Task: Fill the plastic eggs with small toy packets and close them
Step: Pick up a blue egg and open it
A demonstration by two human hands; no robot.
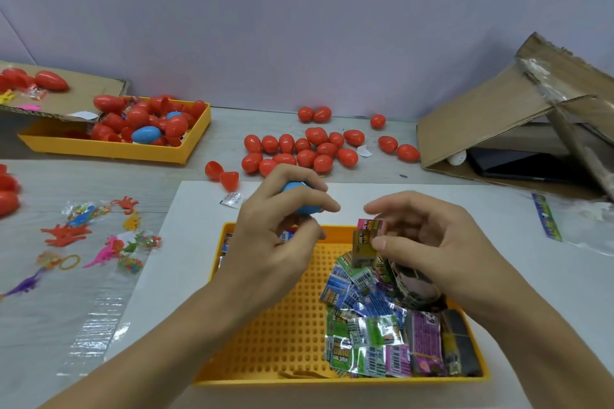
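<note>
While the left hand point(282, 226) curls around a blue plastic egg point(300, 199) above a yellow tray point(282, 335), the right hand point(428, 242) pinches a folded toy packet point(364, 244) between thumb and fingers just beside it. More packets point(375, 325) fill the tray's right side; closed red eggs point(309, 149) lie on the table point(199, 173) beyond.

Fingers point(300, 199) hide most of the blue egg point(304, 207), perhaps open.
</note>
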